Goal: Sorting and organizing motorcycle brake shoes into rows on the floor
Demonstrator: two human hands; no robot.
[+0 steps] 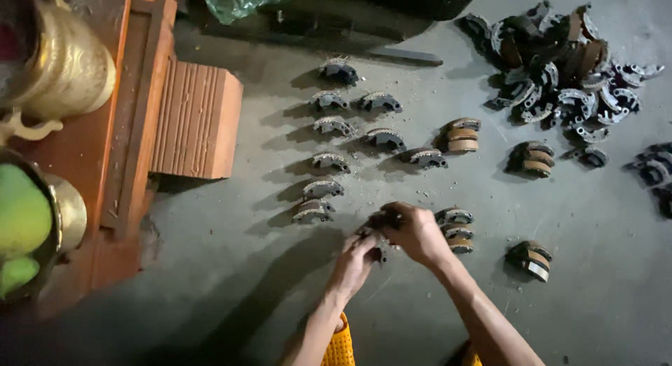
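While gripped, brake shoe (381, 222) between left hand (357, 257) and right hand (416, 233).

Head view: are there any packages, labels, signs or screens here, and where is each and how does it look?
Green plastic bag: top edge, left of centre, crumpled, shiny green; the only wrapping in view.
Labels, signs, screens: none visible.
For reference, both hands work on a dark metal part on the grey floor, far from the bag.
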